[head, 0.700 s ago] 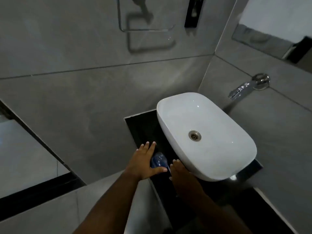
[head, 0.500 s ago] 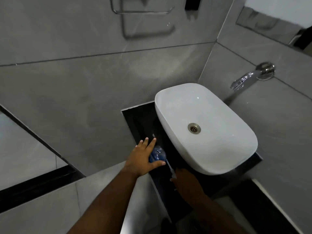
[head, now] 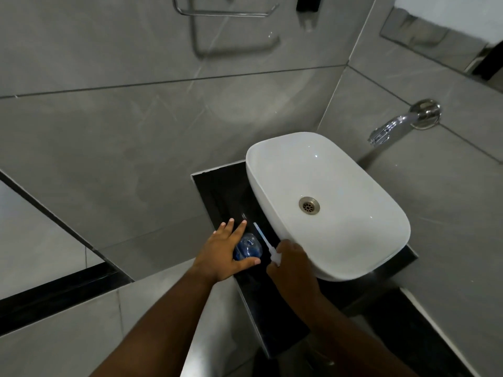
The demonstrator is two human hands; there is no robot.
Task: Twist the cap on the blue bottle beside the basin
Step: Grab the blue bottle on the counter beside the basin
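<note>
A small blue bottle (head: pixel 249 247) stands on the black counter (head: pixel 217 191) just left of the white basin (head: pixel 362 240). My left hand (head: pixel 223 251) wraps around the bottle's left side, fingers stretched along it and thumb curled under its near edge. My right hand (head: pixel 292 263) holds the white pump cap with its long thin tube (head: pixel 265 244), lifted clear of the bottle and slanting up and to the left. The bottle's top shows open from above.
A chrome tap (head: pixel 394 126) sticks out of the grey tiled wall to the right above the basin. A chrome towel rail (head: pixel 226 13) hangs high on the back wall. The counter's narrow black strip runs between wall and basin.
My right hand has drawn the white pump cap and tube out of the bottle and now holds it beside the basin. My left hand stays on the bottle.
</note>
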